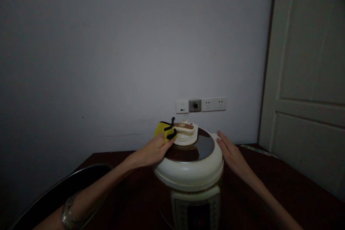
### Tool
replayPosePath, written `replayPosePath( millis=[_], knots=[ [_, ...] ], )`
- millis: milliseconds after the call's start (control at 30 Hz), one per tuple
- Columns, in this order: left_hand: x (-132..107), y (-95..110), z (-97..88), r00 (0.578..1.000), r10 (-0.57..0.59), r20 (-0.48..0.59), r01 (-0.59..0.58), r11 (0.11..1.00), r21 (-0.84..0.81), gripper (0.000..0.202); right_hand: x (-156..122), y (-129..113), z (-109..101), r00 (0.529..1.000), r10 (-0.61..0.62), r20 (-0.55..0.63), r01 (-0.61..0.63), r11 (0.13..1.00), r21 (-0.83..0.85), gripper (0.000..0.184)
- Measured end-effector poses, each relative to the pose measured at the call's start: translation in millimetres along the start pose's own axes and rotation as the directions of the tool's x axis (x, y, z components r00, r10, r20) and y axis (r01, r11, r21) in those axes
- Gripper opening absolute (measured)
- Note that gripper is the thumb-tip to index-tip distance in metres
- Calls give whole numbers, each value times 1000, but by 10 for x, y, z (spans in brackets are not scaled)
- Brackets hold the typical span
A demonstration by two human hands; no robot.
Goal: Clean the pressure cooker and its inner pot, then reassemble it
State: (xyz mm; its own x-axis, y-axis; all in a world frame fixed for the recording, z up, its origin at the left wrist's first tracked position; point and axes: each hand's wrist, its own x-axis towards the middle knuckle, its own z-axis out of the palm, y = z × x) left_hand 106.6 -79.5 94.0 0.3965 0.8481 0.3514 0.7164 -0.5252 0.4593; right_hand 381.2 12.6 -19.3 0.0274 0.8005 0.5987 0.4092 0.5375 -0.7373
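Honestly can't read a single word, brand or number here, it's way too dim. The cooker [188,174] has a front control panel [177,210] with little marks in columns down both sides of a dark display [198,217], but they're just smudges to me. There's also a faint mark on the leftmost wall plate [182,105], too small to make out. Same deal with the patterned strip [258,150] on the table [242,187].

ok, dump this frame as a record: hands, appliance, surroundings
left_hand: the left hand grips a yellow cloth with black trim, beside the lid handle
right_hand: the right hand, fingers extended, at the cooker's right rim
appliance: white cooker, lid on, panel facing camera
surface: dark reddish table
wall: sockets behind cooker
right_side: pale door
lighting: dim
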Motion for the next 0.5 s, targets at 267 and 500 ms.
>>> replayPosePath(
  millis=[267,500],
  knots=[
    [-151,448,418,997,70,-19,-55,907,416,48,-3,19,9,1000,-27,-16,27,1000,10,56],
    [5,793,796,963,259,78,-262,825,500,54,89,106,41,999,-39,-7,39,999,13,69]
  ],
)
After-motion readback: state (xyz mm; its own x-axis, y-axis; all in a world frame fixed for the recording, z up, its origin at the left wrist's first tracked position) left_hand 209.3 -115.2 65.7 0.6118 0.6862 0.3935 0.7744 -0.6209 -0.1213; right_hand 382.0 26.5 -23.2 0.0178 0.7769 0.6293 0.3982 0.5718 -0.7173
